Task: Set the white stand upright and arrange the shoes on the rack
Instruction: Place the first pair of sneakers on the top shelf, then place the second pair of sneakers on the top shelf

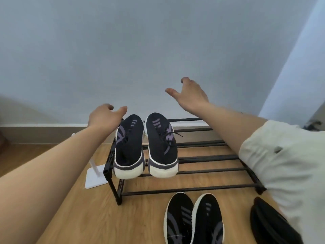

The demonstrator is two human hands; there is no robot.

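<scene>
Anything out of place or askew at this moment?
Yes. A second pair of dark sneakers sits on the wooden floor before the black metal rack, not on it. The racked dark sneakers overhang its front bar.

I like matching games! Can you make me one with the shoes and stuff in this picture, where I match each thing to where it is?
Things:
1. Dark sneakers with purple stripes
2. Black sneakers with grey stripes
3. White stand
4. Right hand

Places:
A. On the wooden floor, in front of the shoe rack
B. In the air above the rack, fingers spread, holding nothing
C. On the rack's top bars, left end
D. On the floor beside the rack's left end, upright on its flat base

Pairs: 1-C, 2-A, 3-D, 4-B
</scene>
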